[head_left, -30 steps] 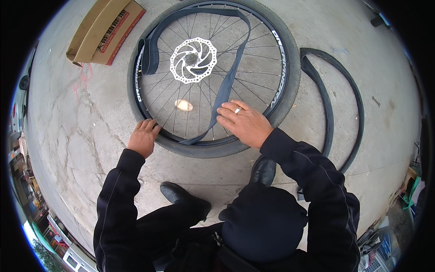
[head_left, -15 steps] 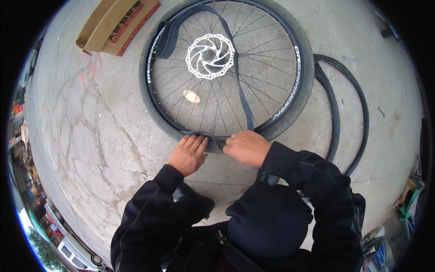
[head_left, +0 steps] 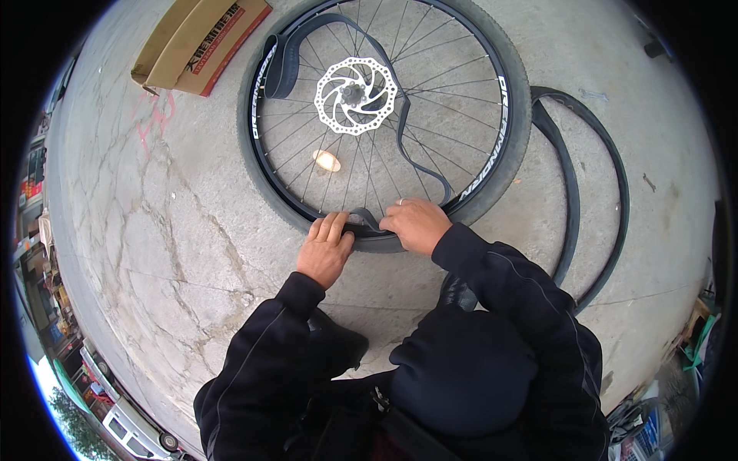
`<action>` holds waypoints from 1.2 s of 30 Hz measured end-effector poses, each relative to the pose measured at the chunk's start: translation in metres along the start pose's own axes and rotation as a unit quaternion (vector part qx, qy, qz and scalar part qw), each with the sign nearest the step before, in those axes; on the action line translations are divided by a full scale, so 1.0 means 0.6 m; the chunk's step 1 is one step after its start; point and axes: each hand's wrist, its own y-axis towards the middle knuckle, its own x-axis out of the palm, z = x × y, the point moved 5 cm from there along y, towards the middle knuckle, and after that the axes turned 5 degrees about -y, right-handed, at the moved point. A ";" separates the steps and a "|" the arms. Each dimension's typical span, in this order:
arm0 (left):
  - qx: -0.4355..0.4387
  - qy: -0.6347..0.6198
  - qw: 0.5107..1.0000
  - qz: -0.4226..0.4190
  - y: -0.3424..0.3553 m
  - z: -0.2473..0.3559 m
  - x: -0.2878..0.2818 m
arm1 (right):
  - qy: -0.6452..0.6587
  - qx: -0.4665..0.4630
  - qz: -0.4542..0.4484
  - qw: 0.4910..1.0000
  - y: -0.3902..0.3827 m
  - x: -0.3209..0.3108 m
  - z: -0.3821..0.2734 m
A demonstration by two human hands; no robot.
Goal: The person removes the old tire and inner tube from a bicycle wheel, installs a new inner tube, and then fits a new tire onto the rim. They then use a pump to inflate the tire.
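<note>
A bicycle wheel with a black tyre lies flat on the floor, its silver brake disc facing up. A flat black inner tube loops loosely across the spokes and runs down to the wheel's near edge. There my left hand is closed over the tyre, fingers on its inner side. Just to the right, my right hand pinches the inner tube, which bows up in a short arch between both hands. The fingertips of my right hand are partly hidden.
Another long black rubber loop lies on the concrete right of the wheel. Two small wrenches are beyond it. An open cardboard box stands at the far left. My shoes are close to the wheel's near side.
My right hand has moved slightly up and right with the inner tube. The tube's strand over the spokes has slackened into a curve, and the part between my hands now arches.
</note>
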 end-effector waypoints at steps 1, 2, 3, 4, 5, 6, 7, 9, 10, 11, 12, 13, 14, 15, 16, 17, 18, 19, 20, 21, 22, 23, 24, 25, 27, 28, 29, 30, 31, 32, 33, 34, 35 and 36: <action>-0.004 -0.011 1.000 -0.008 0.003 -0.002 -0.001 | 0.027 -0.010 -0.035 0.999 0.011 0.008 -0.001; -0.003 -0.028 1.000 -0.012 0.004 -0.003 -0.003 | 0.047 -0.008 -0.075 0.996 0.021 0.014 0.000; -0.002 -0.032 0.999 -0.012 0.006 -0.005 -0.004 | 0.066 -0.008 -0.120 0.991 0.028 0.021 0.000; 0.004 -0.042 0.999 -0.006 0.006 -0.008 -0.007 | 0.083 -0.005 -0.159 0.984 0.031 0.022 0.002; 0.010 -0.050 0.999 0.001 0.007 -0.011 -0.008 | 0.072 0.004 -0.182 0.981 0.035 0.021 0.004; 0.017 -0.072 0.997 -0.019 0.008 -0.014 -0.004 | 0.063 0.009 -0.214 0.975 0.039 0.020 0.004; 0.024 -0.096 0.994 -0.038 0.008 -0.017 0.000 | 0.049 0.016 -0.243 0.969 0.041 0.018 0.004; 0.031 -0.131 0.989 -0.067 0.008 -0.022 0.008 | 0.046 0.022 -0.259 0.965 0.043 0.007 -0.002; 0.032 -0.143 0.986 -0.075 0.009 -0.025 0.012 | 0.044 0.022 -0.262 0.964 0.044 0.001 -0.004; 0.037 -0.159 0.983 -0.080 0.010 -0.027 0.013 | 0.050 0.039 -0.281 0.958 0.042 -0.001 -0.003; 0.030 -0.154 0.983 -0.097 0.010 -0.031 0.015 | 0.059 0.052 -0.298 0.951 0.038 -0.002 -0.003; 0.027 -0.154 0.982 -0.110 0.010 -0.035 0.015 | 0.070 0.062 -0.312 0.946 0.034 -0.002 -0.004; 0.008 -0.150 0.978 -0.145 0.009 -0.040 0.018 | 0.080 0.055 -0.309 0.946 0.031 -0.003 -0.007; 0.018 -0.167 0.978 -0.127 0.010 -0.040 0.010 | 0.091 0.046 -0.301 0.948 0.026 -0.003 -0.010; 0.014 -0.180 0.975 -0.130 0.012 -0.042 0.007 | 0.087 0.045 -0.302 0.948 0.021 0.001 -0.013; 0.006 -0.193 0.972 -0.135 0.013 -0.045 0.005 | 0.074 0.039 -0.277 0.957 0.019 0.003 -0.016; 0.008 -0.196 0.969 -0.150 0.015 -0.045 0.004 | 0.045 0.041 -0.258 0.964 0.018 0.008 -0.021; 0.004 -0.199 0.966 -0.166 0.016 -0.046 0.006 | 0.013 0.036 -0.242 0.969 0.016 0.013 -0.026; -0.001 -0.201 0.962 -0.184 0.016 -0.049 0.008 | 0.034 0.056 -0.243 0.968 0.015 0.019 -0.026; 0.000 -0.207 0.962 -0.181 0.017 -0.051 0.007 | 0.053 0.070 -0.245 0.965 0.014 0.025 -0.027; 0.001 -0.213 0.961 -0.178 0.019 -0.054 0.008 | 0.064 0.086 -0.242 0.964 0.012 0.029 -0.026; 0.003 -0.221 0.960 -0.173 0.020 -0.056 0.008 | 0.094 0.097 -0.226 0.965 0.012 0.030 -0.026; 0.013 -0.215 0.962 -0.168 0.019 -0.056 0.007 | 0.114 0.111 -0.202 0.966 0.011 0.028 -0.024; 0.024 -0.213 0.964 -0.159 0.019 -0.056 0.005 | 0.131 0.135 -0.197 0.962 0.010 0.029 -0.019; 0.035 -0.210 0.966 -0.149 0.018 -0.055 0.002 | 0.124 0.133 -0.203 0.962 0.008 0.031 -0.018; 0.032 -0.210 0.966 -0.146 0.018 -0.054 0.000 | 0.125 0.133 -0.204 0.962 0.007 0.033 -0.018; 0.027 -0.210 0.967 -0.143 0.018 -0.053 -0.003 | 0.123 0.118 -0.217 0.961 0.007 0.038 -0.022; 0.026 -0.218 0.965 -0.144 0.019 -0.050 -0.005 | 0.127 0.098 -0.218 0.963 0.007 0.042 -0.028; 0.025 -0.226 0.963 -0.145 0.020 -0.047 -0.008 | 0.128 0.074 -0.202 0.968 0.009 0.045 -0.035; 0.023 -0.234 0.961 -0.146 0.022 -0.045 -0.010 | 0.130 0.066 -0.173 0.974 0.011 0.047 -0.040; 0.021 -0.224 0.962 -0.157 0.024 -0.043 -0.010 | 0.128 0.054 -0.127 0.982 0.014 0.047 -0.047; 0.018 -0.215 0.962 -0.168 0.025 -0.043 -0.009 | 0.119 0.052 -0.110 0.985 0.016 0.051 -0.049; 0.016 -0.211 0.960 -0.181 0.026 -0.042 -0.008 | 0.135 0.053 -0.082 0.986 0.017 0.051 -0.049; 0.018 -0.204 0.962 -0.182 0.027 -0.042 -0.009 | 0.143 0.065 -0.083 0.984 0.018 0.055 -0.047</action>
